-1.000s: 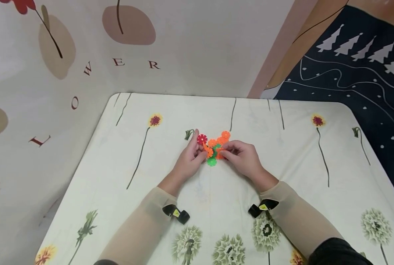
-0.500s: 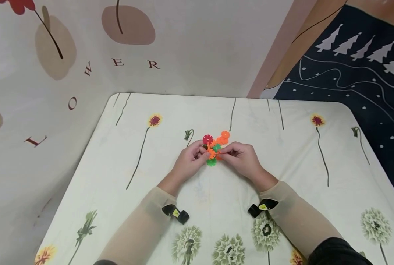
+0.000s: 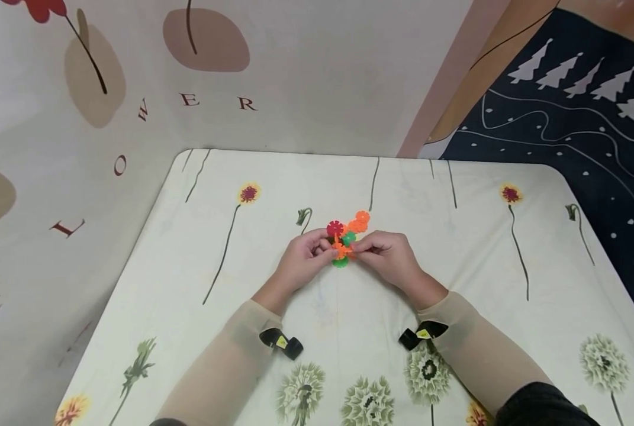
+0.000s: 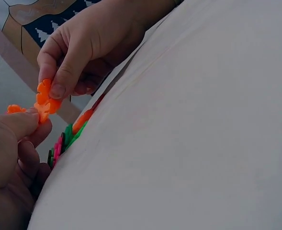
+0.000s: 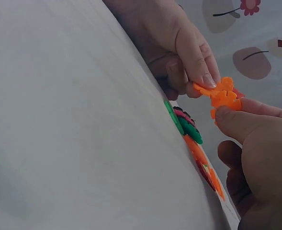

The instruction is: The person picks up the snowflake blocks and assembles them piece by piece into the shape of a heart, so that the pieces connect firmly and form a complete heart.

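Observation:
Both hands meet over a small pile of notched plastic snowflake discs. Between thumb and fingers, my left hand (image 3: pixel 306 257) pinches orange snowflake discs (image 4: pixel 41 109) that are slotted together at angles. My right hand (image 3: pixel 391 254) pinches an orange snowflake disc (image 5: pixel 225 99) from the other side, right against that cluster. A red disc (image 3: pixel 335 228) shows just beyond the left fingertips in the head view, and a bit of red peeks out behind the orange discs in the right wrist view. My left hand's lower fingers curl under the thumb.
Loose discs lie on the white flower-print tabletop (image 3: pixel 327 331) under and beyond the hands: green discs (image 3: pixel 340 262), orange discs (image 3: pixel 360 221), and some pink and dark ones. A printed wall hanging (image 3: pixel 317 77) rises behind the table's far edge.
My left index finger, raised a second ago, has come down and curled in. The red disc has shifted right, and the right hand's orange disc has come against the left hand's cluster.

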